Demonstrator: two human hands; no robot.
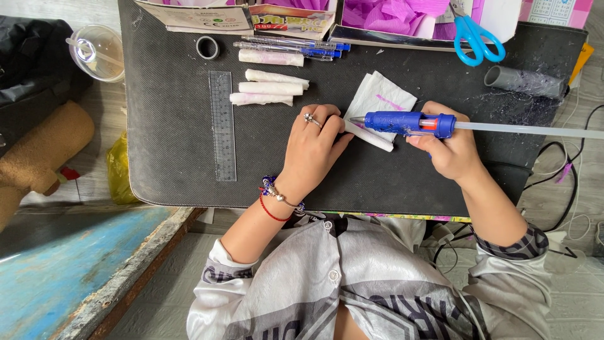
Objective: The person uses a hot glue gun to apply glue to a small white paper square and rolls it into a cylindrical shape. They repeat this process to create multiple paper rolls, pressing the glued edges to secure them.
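**Glue Gun Met Rolled Paper on a Dark Work Mat**

Head camera: A person seated at a table (pixel 157 245) worked over a dark mat (pixel 176 157), holding a blue glue gun (pixel 409 123) in the right hand (pixel 443 148). That hand's grip was wrapped tightly round the gun's body, and a clear glue stick (pixel 535 131) trailed out of its back end toward the right edge. The gun's metal tip pointed left and sat at the near end of a rolled white paper tube (pixel 371 137), which lay tilted on a white sheet marked with a pink streak (pixel 380 97). The left hand (pixel 311 151), wearing a ring and beaded bracelets, lay flat on the mat with fingers spread only slightly, their tips pressing on the tube's left end. Three finished paper rolls (pixel 267 88) lay stacked just above the left hand, with a fourth (pixel 270 58) farther up beside several blue pens (pixel 292 45). A clear ruler (pixel 222 126) lay upright to the left of the rolls, near a small grey tape ring (pixel 207 47). Blue-handled scissors (pixel 478 38) rested on pink tissue paper (pixel 390 16) at the top.
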